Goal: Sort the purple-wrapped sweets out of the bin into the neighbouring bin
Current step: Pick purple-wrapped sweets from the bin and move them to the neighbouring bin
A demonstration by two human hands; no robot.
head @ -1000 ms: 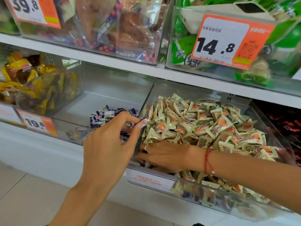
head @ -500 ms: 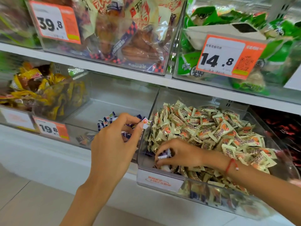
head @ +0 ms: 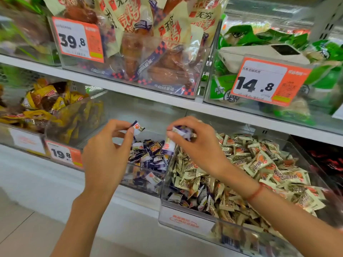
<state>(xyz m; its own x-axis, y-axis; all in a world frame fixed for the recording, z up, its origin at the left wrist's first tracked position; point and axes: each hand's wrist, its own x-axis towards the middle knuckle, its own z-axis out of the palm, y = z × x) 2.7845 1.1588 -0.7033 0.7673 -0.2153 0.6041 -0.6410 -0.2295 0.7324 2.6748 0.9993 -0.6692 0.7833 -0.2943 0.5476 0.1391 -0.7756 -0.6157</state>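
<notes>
Two clear bins stand side by side on the lower shelf. The right bin (head: 187, 222) is heaped with cream-and-orange wrapped sweets (head: 259, 164), with a few purple ones low at its front. The left bin (head: 143, 188) holds a small pile of purple-wrapped sweets (head: 148, 154). My left hand (head: 107, 154) hovers over the left bin and pinches one purple-wrapped sweet (head: 137, 127) between thumb and forefinger. My right hand (head: 196, 145) is raised over the divide between the bins and grips purple-wrapped sweets (head: 181, 131), one of which hangs down (head: 169, 145).
A bin of yellow-wrapped snacks (head: 46, 108) sits to the left with a 19.8 price tag (head: 61, 153). The shelf above (head: 167, 101) carries bagged snacks with 39.8 and 14.8 tags close over my hands. Tiled floor lies below left.
My right hand has come up out of the cream sweets with purple sweets in its fingers and moved left toward the left bin. My left hand stays over that bin, still pinching its sweet.
</notes>
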